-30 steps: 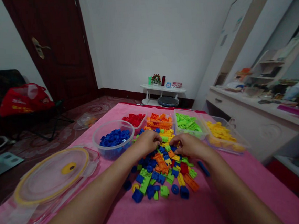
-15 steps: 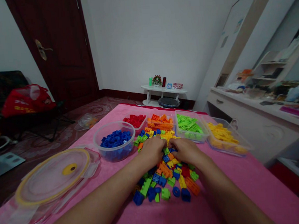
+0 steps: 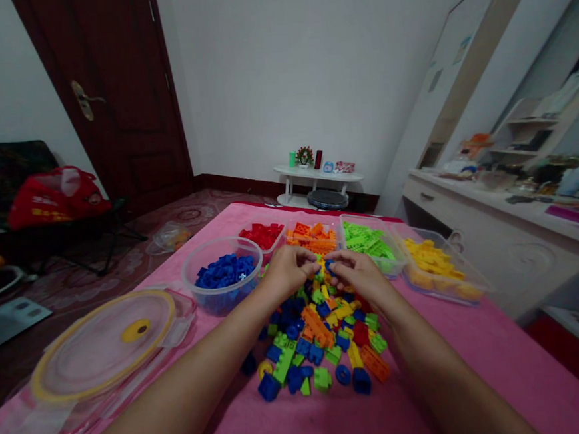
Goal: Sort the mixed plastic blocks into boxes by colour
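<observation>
Over the far part of a mixed pile of toy building blocks (image 3: 323,335), my two hands face each other, close together. My left hand (image 3: 290,270) has its thumb and fingers curled towards each other; what lies between the tips is too small to make out. A small blue block (image 3: 329,266) shows between the curled fingers of my right hand (image 3: 356,270). Just beyond the hands are boxes of red blocks (image 3: 261,235), orange blocks (image 3: 312,236) and green blocks (image 3: 369,239). A round tub (image 3: 210,298) left of my left hand holds blue blocks.
Yellow blocks (image 3: 432,259) fill a clear box at the right. Clear lids, one with a yellow ring (image 3: 98,339), lie at the left on the pink cloth (image 3: 336,424). A dresser (image 3: 471,229) stands to the right, a low white table (image 3: 316,171) by the far wall.
Both hands have risen a little from the pile and moved slightly away from me. More blocks show beneath them, and a blue block now appears at my right fingers.
</observation>
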{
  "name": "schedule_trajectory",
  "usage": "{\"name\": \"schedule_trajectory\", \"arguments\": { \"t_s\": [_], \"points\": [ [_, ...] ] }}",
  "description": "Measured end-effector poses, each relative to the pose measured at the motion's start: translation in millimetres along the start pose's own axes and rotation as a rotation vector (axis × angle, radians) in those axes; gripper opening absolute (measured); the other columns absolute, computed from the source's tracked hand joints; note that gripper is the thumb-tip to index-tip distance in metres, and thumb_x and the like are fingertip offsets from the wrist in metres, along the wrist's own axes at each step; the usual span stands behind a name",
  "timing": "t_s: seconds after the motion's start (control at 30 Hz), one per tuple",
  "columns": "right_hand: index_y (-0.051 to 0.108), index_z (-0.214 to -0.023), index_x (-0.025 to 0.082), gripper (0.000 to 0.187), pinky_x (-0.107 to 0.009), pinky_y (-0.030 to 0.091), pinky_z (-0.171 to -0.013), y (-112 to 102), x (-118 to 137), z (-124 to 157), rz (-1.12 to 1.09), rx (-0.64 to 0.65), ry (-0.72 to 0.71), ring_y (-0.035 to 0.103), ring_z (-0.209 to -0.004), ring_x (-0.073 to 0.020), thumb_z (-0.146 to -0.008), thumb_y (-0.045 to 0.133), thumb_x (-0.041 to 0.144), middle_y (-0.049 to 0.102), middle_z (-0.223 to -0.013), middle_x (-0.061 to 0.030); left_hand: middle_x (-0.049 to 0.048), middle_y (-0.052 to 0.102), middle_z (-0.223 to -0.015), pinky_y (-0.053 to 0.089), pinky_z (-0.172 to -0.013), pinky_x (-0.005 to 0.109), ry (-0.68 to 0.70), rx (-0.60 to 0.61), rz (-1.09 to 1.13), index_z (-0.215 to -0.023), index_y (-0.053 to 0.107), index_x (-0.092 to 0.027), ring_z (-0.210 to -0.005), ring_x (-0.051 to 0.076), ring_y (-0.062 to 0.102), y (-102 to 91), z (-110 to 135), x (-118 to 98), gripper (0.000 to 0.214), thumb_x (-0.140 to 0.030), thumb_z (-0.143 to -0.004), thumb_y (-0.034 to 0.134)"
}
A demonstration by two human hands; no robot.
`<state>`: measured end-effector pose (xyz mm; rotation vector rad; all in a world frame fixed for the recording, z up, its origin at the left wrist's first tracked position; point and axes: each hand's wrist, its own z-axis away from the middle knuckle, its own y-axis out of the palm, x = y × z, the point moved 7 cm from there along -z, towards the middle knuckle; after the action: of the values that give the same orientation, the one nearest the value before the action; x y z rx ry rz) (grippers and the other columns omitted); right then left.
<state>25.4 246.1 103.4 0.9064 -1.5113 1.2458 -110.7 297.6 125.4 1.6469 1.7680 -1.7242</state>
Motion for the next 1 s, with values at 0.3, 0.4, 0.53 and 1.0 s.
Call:
{"name": "schedule_trajectory", "arguments": {
  "t_s": [0.3,0.4,0.53,1.0],
  "points": [
    [0.06,-0.085,0.016,0.018,-0.013,0.035,-0.037,33.4,-6.3,6.5,-0.721,0.141,0.203,0.052,-0.048,-0.0055,-0.075,0.065,0.031,0.06,-0.068,0.0003,0.0062,0.07,-0.081,0.048,-0.068,0.024,-0.053,-0.044,0.531,-0.087,0.069,-0.01,-0.072,0.013,0.062,12.5,3.1,-1.1,0.02,-0.018,-0.069,0.068],
    [0.06,-0.079,0.015,0.017,-0.013,0.032,-0.037,18.1,-6.0,4.2,-0.554,0.021,0.146,0.048,-0.045,-0.0048,-0.071,0.068,0.029,0.057,-0.061,0.0022,0.0039,0.067,-0.081,0.046,-0.061,0.018,-0.232,-0.096,0.73,-0.09,0.067,-0.012,-0.07,0.01,0.06,17.0,8.3,8.2,0.02,-0.019,-0.071,0.068],
    [0.064,-0.087,0.017,0.023,-0.017,0.03,-0.037,12.6,11.6,6.9,-0.18,0.011,0.007,0.041,-0.039,-0.0066,-0.074,0.062,0.036,0.051,-0.049,0.0049,0.0029,0.06,-0.078,0.044,-0.05,0.015,-0.548,0.067,1.184,-0.09,0.061,-0.015,-0.063,0.008,0.059,43.4,19.4,11.3,0.024,-0.037,-0.081,0.06],
    [0.065,-0.089,0.017,0.025,-0.024,0.043,-0.049,-16.0,64.9,24.2,0.208,-0.256,-0.331,0.055,-0.057,-0.0122,-0.076,0.058,0.036,0.064,-0.089,-0.0068,-0.0025,0.048,-0.059,0.018,-0.037,0.013,-0.308,-0.126,0.948,-0.075,0.058,-0.013,-0.041,0.002,0.034,-58.2,-2.4,1.0,0.026,-0.037,-0.083,0.05]
  ]
}}
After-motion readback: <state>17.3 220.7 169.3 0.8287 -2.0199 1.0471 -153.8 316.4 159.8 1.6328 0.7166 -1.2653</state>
